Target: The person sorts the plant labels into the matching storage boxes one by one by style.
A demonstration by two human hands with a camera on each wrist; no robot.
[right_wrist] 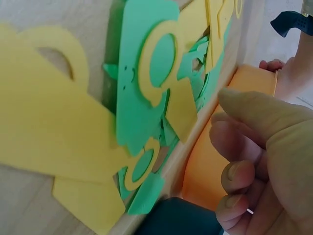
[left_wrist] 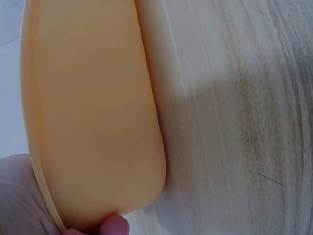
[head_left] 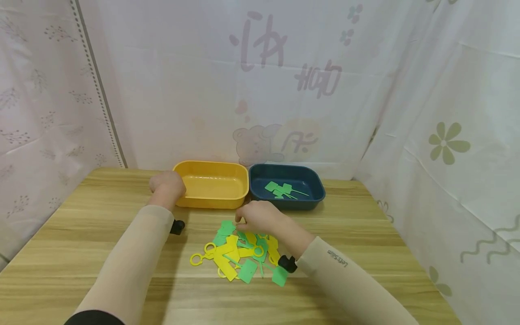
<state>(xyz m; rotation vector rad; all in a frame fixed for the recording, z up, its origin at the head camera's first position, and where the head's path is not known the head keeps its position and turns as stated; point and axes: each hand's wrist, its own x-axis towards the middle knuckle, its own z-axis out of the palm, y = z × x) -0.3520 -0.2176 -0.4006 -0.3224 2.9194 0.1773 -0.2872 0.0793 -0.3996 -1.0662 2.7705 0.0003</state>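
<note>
At the back left of the table, my left hand [head_left: 168,185] grips the left end of the yellow bin [head_left: 212,203]. In the left wrist view its fingertips [left_wrist: 115,225] lie against the end wall, and the palm sits at the rim. My right hand [head_left: 262,217] hovers over the far side of a mixed pile, fingers loosely bent and nothing between them. Yellow tags with ring ends [head_left: 225,264] and green tags with thin tails [head_left: 248,271] overlap there. A few more green tags [head_left: 271,186] lie in the dark blue bin [head_left: 298,205].
The two bins stand side by side against a printed white curtain [head_left: 195,90] at the table's back edge. Another curtain [head_left: 459,113] hangs along the right side. Bare wood tabletop [head_left: 345,221] lies right of the pile.
</note>
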